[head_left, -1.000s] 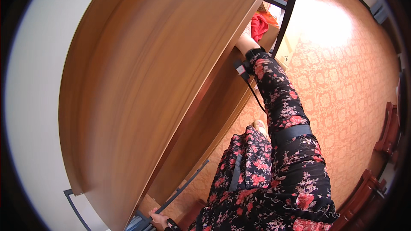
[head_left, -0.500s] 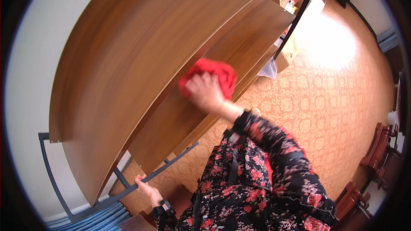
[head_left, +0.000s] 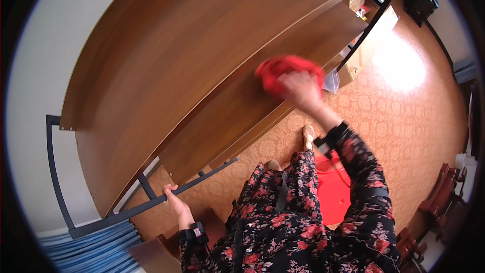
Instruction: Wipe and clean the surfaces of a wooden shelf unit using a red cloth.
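My right hand (head_left: 302,90) presses a bunched red cloth (head_left: 275,73) against the brown wooden lower shelf (head_left: 227,103), close to its front edge. The fingers lie bent over the cloth, and motion blurs both. Low on the left, my left hand (head_left: 178,207) grips the dark metal frame (head_left: 151,205) at the end of the shelving unit, part of its fingers hidden by the bar. Above the lower board, a broad upper shelf (head_left: 166,45) overhangs and hides its back part.
A red plastic object (head_left: 333,197) with a curved handle stands on the patterned floor (head_left: 374,136) beside my legs. Cardboard boxes (head_left: 346,71) and a plastic bag (head_left: 331,82) sit at the shelf's far end. Stacked blue items (head_left: 101,250) lie lower left; dark wooden furniture (head_left: 437,192) stands right.
My right hand has slid the red cloth along the lower shelf to the right. My left hand stays at the metal frame. The view has shifted, showing the red plastic object more fully.
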Available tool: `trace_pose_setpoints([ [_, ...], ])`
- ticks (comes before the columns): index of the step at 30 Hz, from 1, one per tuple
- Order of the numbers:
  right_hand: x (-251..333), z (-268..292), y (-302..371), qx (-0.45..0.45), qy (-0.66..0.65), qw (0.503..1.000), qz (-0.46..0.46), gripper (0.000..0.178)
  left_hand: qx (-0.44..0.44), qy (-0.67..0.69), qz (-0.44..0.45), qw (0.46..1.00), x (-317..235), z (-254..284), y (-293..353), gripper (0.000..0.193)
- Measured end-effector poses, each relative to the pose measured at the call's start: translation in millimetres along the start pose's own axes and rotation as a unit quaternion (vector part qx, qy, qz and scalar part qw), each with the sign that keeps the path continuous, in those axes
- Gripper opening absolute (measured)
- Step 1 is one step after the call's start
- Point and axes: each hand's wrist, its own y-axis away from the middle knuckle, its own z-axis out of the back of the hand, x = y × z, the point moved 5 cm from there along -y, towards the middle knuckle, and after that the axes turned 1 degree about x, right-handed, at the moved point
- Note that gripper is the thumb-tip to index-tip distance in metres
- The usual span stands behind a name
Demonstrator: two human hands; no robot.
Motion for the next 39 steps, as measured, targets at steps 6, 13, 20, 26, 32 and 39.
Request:
trace_pose_setpoints([
  [6,-129.1,-6.9,-21.8,0.035,0.081,0.937,-0.337,0.048,-0.007,0.018,0.011,1.000,-11.5,-23.4,11.3,0.026],
  [13,8.7,-38.7,-80.1,0.000,0.064,0.975,-0.214,0.035,0.012,-0.002,-0.019,1.000,-18.2,-27.7,12.4,0.027],
  [20,240.1,-48.5,-17.6,0.057,-0.124,0.966,0.221,0.035,0.021,-0.003,-0.013,1.000,-19.2,-29.8,21.7,0.028],
  [26,203.8,-24.9,1.5,0.108,-0.161,0.926,0.324,0.039,0.023,0.008,-0.020,1.000,-28.9,-31.7,26.9,0.025],
  [32,215.8,-79.2,-67.9,0.134,-0.116,0.969,0.173,0.043,0.026,-0.019,-0.031,0.999,-32.7,-38.0,33.1,0.025],
  [39,337.0,-73.3,-49.7,0.199,-0.204,0.912,0.294,0.043,0.023,-0.003,-0.004,1.000,-32.1,-41.2,41.7,0.024],
])
